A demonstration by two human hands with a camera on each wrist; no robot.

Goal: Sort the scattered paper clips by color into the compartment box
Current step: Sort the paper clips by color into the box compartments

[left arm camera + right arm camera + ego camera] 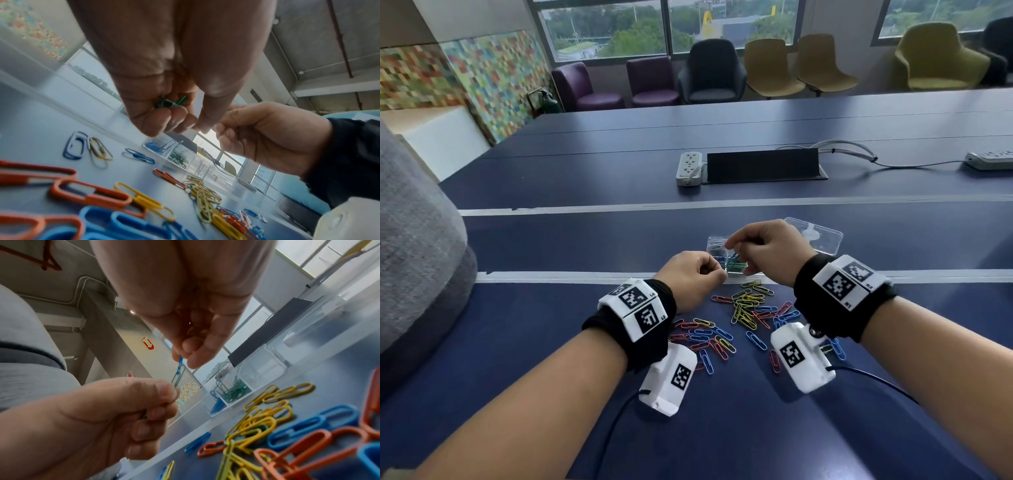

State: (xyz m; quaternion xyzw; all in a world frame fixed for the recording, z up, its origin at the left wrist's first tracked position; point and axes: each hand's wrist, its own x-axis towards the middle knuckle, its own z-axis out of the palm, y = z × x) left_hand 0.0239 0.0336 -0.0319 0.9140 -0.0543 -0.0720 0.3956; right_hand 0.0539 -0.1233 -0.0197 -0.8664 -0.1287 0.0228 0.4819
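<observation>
Both hands are up over the table (pixel 551 394), just near of the box (pixel 726 255). My right hand (pixel 767 248) has a green clip (pixel 178 375) pinched by its top end between thumb and fingertip, and it hangs down toward my left hand (pixel 688 277). In the right wrist view the lower end of that clip meets the left thumb and forefinger, so I reckon I'm passing it across or pulling it free of the others; can't tell which.

The left hand is curled round a little bunch of green clips (pixel 171 102) tucked in the palm, clear in the left wrist view.

How I'd do this bit: hold the single clip by the very end so it doesn't hook its neighbours, keep the left fist snug so the bunch doesn't spill, then carry everything over the green compartment (pixel 234 392) and let go low. That compartment sits right beside the blue one (pixel 156 146), so a sloppy drop would probably mix colours.

The box is just far of both hands, nearly under the right one. The loose clips (pixel 743 311), yellow, red and blue, lie on the table near of the hands, between my wrists. The clear lid (pixel 815 236) is to the right of the box.
</observation>
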